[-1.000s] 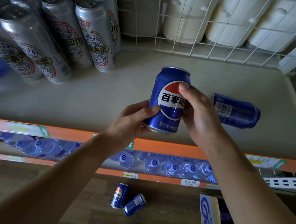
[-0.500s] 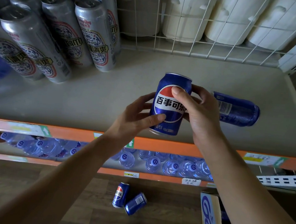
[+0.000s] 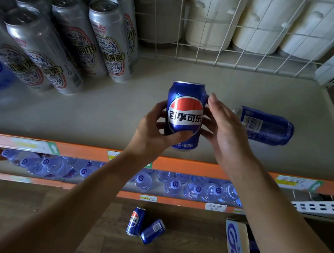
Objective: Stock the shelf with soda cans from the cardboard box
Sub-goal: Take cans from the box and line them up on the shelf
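At frame centre the upright soda can [image 3: 184, 115] hangs over the shelf [image 3: 102, 108]. The left hand [image 3: 153, 131] closes its grip round the lower body; the right hand [image 3: 225, 130] lies open beside it. Likely full, stiff, slick: hold round the middle.
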